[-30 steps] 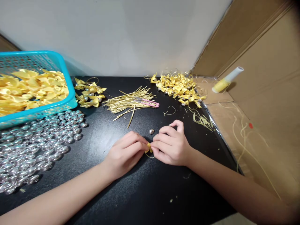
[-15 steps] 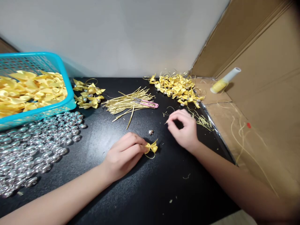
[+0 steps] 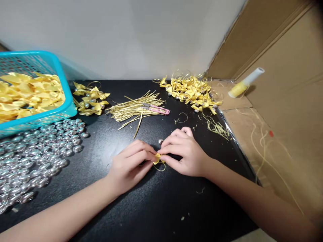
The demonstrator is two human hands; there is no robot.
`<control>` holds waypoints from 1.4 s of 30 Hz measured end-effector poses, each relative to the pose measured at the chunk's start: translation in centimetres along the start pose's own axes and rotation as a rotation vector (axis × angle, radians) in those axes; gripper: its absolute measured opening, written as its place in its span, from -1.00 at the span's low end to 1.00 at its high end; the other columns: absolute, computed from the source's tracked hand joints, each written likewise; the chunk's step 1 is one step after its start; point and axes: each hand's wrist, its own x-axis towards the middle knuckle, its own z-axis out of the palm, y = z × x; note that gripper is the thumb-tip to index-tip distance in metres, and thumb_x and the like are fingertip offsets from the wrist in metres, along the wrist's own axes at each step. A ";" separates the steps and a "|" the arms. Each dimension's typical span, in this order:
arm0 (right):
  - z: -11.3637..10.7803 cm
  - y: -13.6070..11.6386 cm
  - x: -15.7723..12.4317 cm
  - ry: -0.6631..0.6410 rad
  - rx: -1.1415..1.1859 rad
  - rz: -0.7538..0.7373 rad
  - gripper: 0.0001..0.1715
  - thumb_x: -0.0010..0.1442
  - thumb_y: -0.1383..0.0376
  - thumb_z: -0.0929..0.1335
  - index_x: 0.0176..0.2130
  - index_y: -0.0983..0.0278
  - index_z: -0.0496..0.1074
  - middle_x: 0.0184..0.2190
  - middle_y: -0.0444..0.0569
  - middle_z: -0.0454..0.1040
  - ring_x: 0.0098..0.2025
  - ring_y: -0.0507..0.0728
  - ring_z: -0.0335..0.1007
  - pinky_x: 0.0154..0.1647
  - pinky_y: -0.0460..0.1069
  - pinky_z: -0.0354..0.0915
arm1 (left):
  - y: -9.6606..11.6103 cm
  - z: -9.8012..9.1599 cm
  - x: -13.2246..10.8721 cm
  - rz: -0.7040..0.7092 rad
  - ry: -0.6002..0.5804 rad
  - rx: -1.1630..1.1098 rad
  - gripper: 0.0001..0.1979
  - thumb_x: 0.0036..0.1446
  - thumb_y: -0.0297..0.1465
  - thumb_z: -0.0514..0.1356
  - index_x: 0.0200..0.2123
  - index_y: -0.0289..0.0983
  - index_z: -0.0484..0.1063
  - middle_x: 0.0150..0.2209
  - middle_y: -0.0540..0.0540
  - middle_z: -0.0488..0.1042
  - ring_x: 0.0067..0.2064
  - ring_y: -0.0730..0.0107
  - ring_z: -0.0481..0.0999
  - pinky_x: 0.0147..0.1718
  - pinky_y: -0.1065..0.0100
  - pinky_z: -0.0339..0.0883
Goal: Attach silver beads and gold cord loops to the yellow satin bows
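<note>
Between the fingertips of both hands is a small yellow ribbon bow (image 3: 157, 158), partly hidden by them. My left hand (image 3: 133, 159) pinches its left side, and my right hand (image 3: 183, 151) has thumb and fingers closed on its right side. A thin gold cord loop (image 3: 160, 168) hangs from the bow toward me, against the black table. Just beyond the fingertips lies a single silver bead (image 3: 160, 142), close to my right hand's fingers.
At left stand a blue basket (image 3: 60, 80) of yellow bows and many silver beads (image 3: 37, 161). Gold cord lengths (image 3: 133, 109) lie under pink-handled thread snips (image 3: 158, 109). Finished-looking bows with beads (image 3: 189, 89) are piled at back right, cord scraps (image 3: 218, 129) nearby. Cardboard (image 3: 282, 67) borders the right.
My right hand has moved left and toward me from beside the cord scraps, and has taken hold of the bow. My left hand keeps its pinch on it. The view has shifted slightly.
</note>
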 end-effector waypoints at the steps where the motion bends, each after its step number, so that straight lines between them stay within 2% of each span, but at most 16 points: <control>1: 0.3 -0.2 -0.1 0.041 -0.026 -0.012 -0.86 0.22 0.29 0.36 -0.36 0.21 0.52 -0.37 -0.18 0.57 -0.28 0.06 0.33 -0.16 0.09 -0.03 | 0.0 0.0 0.0 -0.004 -0.001 0.001 -0.84 0.09 -0.65 0.22 -0.34 -0.28 0.44 -0.35 -0.06 0.50 -0.32 0.42 0.48 -0.31 0.36 0.39; 4: 0.9 -0.2 -0.4 0.149 -0.121 -0.052 -0.84 0.20 0.33 0.36 -0.42 0.22 0.51 -0.41 -0.21 0.57 -0.30 0.05 0.32 -0.17 0.10 -0.04 | 0.1 0.0 0.2 -0.029 -0.004 0.000 -0.85 0.08 -0.65 0.22 -0.37 -0.29 0.44 -0.37 -0.06 0.50 -0.33 0.44 0.48 -0.33 0.38 0.38; 8: 1.2 -0.3 -0.6 0.222 -0.181 -0.090 -0.86 0.15 0.38 0.36 -0.44 0.24 0.47 -0.44 -0.22 0.55 -0.32 0.05 0.34 -0.16 0.11 -0.02 | 0.2 0.0 0.4 -0.060 0.005 -0.029 -0.86 0.07 -0.64 0.23 -0.40 -0.29 0.45 -0.40 -0.04 0.50 -0.36 0.46 0.49 -0.33 0.41 0.38; 15: 0.8 -0.4 -0.4 0.358 -0.070 0.045 -0.85 0.12 0.41 0.35 -0.49 0.27 0.41 -0.48 -0.16 0.51 -0.38 0.04 0.35 -0.19 0.09 0.06 | 0.2 -0.1 0.4 -0.133 0.030 -0.069 -0.84 0.05 -0.64 0.23 -0.46 -0.29 0.44 -0.42 -0.02 0.50 -0.38 0.51 0.52 -0.37 0.49 0.38; 19: 0.6 -0.3 -0.4 0.322 -0.020 0.097 -0.88 0.13 0.38 0.34 -0.45 0.28 0.42 -0.43 -0.11 0.53 -0.34 0.07 0.37 -0.18 0.10 0.07 | 0.2 -0.1 0.5 -0.143 0.032 -0.081 -0.84 0.05 -0.64 0.24 -0.47 -0.29 0.44 -0.43 -0.02 0.50 -0.39 0.52 0.51 -0.37 0.52 0.38; 22: 1.0 -0.3 -0.5 0.217 -0.015 0.046 -0.96 0.13 0.33 0.39 -0.38 0.23 0.47 -0.36 -0.16 0.56 -0.27 0.08 0.37 -0.14 0.11 0.04 | 0.2 -0.1 0.6 -0.135 0.023 -0.087 -0.86 0.05 -0.63 0.24 -0.45 -0.29 0.45 -0.42 -0.03 0.51 -0.37 0.52 0.51 -0.36 0.51 0.38; 24: 1.2 -0.3 -0.6 0.189 -0.034 0.021 -0.93 0.15 0.34 0.39 -0.39 0.21 0.47 -0.37 -0.21 0.56 -0.27 0.07 0.35 -0.14 0.11 0.01 | 0.2 -0.1 0.6 -0.134 0.014 -0.086 -0.86 0.05 -0.63 0.25 -0.45 -0.29 0.46 -0.42 -0.03 0.51 -0.37 0.52 0.51 -0.34 0.51 0.38; 27: 1.4 -0.5 -0.6 0.188 -0.055 0.021 -0.87 0.17 0.38 0.36 -0.43 0.23 0.44 -0.40 -0.22 0.55 -0.28 0.06 0.34 -0.14 0.11 0.00 | 0.2 0.0 0.6 -0.142 0.005 -0.086 -0.86 0.05 -0.62 0.25 -0.44 -0.28 0.46 -0.42 -0.02 0.51 -0.37 0.50 0.51 -0.35 0.49 0.38; 33: 1.3 -0.7 -0.5 0.157 0.028 0.113 -0.87 0.20 0.38 0.32 -0.41 0.27 0.38 -0.38 -0.14 0.51 -0.27 0.08 0.34 -0.15 0.10 0.04 | 0.1 0.1 0.6 -0.147 0.020 -0.116 -0.85 0.03 -0.63 0.25 -0.47 -0.28 0.44 -0.43 -0.01 0.50 -0.39 0.51 0.51 -0.37 0.49 0.38; 38: 1.0 -0.3 -0.4 0.210 0.119 0.208 -0.87 0.22 0.40 0.30 -0.39 0.26 0.36 -0.37 -0.11 0.49 -0.26 0.07 0.35 -0.16 0.07 0.10 | 0.2 -0.1 0.7 -0.156 0.025 -0.130 -0.84 0.03 -0.64 0.24 -0.49 -0.29 0.44 -0.45 -0.01 0.50 -0.40 0.53 0.50 -0.38 0.51 0.37; 42: 1.0 -0.4 -0.5 0.241 0.039 0.146 -0.95 0.15 0.37 0.35 -0.37 0.25 0.42 -0.36 -0.11 0.52 -0.25 0.09 0.37 -0.15 0.09 0.09 | 0.2 -0.2 0.7 -0.175 0.036 -0.125 -0.85 0.04 -0.62 0.25 -0.49 -0.29 0.44 -0.45 -0.01 0.50 -0.41 0.52 0.51 -0.39 0.50 0.37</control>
